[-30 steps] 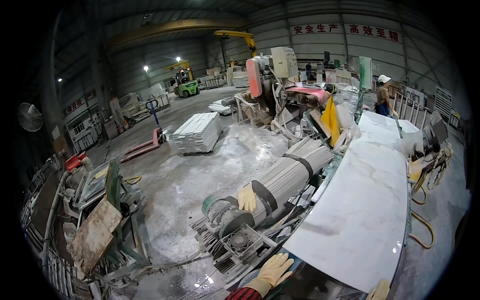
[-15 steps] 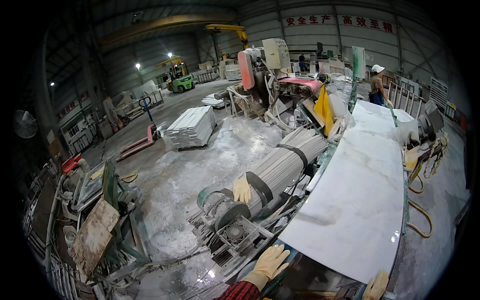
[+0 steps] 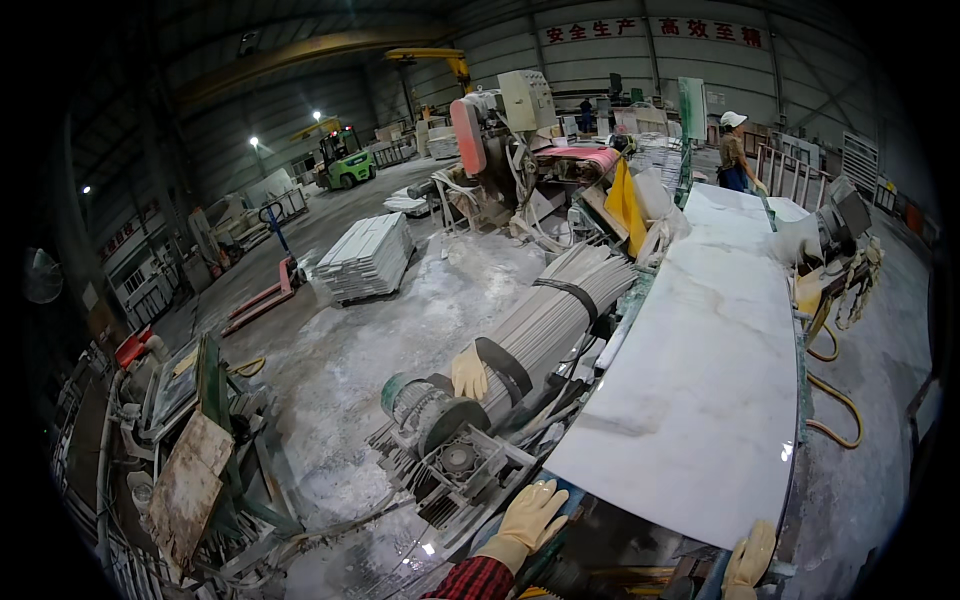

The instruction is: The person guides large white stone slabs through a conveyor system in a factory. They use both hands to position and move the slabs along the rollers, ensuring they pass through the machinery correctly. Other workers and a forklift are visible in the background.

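A long white marble slab [image 3: 690, 380] with faint veins lies on a machine bed that runs away from me. My left hand [image 3: 527, 522], in a cream rubber glove with a red checked sleeve behind it, rests with fingers spread on the blue frame [image 3: 566, 500] beside the slab's near left corner. At the near right corner my right hand [image 3: 750, 560], gloved alike, has its fingers stretched forward by the slab's edge; whether it touches the stone I cannot tell.
Left of the bed are a motor [image 3: 440, 410], a spare glove [image 3: 468, 374] and a bundle of grey strips [image 3: 550, 320]. Yellow hose [image 3: 845, 410] loops at right. A co-worker [image 3: 735, 155] stands beyond the slab. Farther off are stacked slabs [image 3: 365, 258] and a forklift [image 3: 345, 160].
The view has turned slightly, so most things sit farther left in the picture. More of my right hand shows, higher up beside the slab's corner. My left hand stays on the frame.
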The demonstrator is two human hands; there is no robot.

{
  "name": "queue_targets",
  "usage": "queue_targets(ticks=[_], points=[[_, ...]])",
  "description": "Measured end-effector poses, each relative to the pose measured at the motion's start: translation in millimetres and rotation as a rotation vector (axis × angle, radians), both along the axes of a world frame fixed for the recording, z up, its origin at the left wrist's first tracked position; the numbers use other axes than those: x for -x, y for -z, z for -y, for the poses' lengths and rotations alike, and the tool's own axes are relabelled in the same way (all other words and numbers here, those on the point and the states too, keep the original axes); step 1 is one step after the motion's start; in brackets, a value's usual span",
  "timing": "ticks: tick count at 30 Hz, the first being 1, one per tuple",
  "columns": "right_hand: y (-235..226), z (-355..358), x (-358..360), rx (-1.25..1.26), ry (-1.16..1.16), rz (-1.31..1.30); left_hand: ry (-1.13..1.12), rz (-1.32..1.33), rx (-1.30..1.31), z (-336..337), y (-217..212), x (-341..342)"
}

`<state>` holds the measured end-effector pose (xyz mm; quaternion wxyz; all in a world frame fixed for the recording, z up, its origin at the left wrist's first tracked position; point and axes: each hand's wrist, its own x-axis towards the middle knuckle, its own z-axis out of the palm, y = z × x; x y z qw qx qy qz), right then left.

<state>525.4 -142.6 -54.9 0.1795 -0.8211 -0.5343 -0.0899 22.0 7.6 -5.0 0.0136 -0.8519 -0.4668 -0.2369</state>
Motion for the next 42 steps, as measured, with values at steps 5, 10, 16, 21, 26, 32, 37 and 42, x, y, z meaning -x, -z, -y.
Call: queue_targets(ticks=[5,10,16,21,26,32,37,42], points=[[-0.5,1.9,3.4,-0.023,-0.012,-0.019,0.003,0.020,-0.018,2.9,-2.7,0.6],[-10.1,2.5,11.7,0.016,0.009,-0.044,0.004,0.027,0.008,5.5,-3.0,3.1],[2.3,5.5,5.7,0.027,0.025,-0.025,0.010,0.037,-0.013,6.1,1.4,4.5],[-17.4,7.8,15.8,0.060,0.038,-0.017,0.022,0.038,0.005,6.7,0.3,4.7],[-20.4,7.1,18.8,0.082,0.025,-0.034,0.021,0.046,0.011,10.1,-3.5,6.6],[-17.3,12.9,17.5,0.099,0.048,-0.058,0.030,0.064,-0.009,10.5,0.3,6.8],[-21.9,11.2,20.6,0.091,0.026,-0.071,0.016,0.060,0.014,14.5,-4.6,8.9],[-19.9,12.9,21.8,0.067,0.026,-0.067,0.014,0.061,-0.004,14.9,2.1,10.7]])
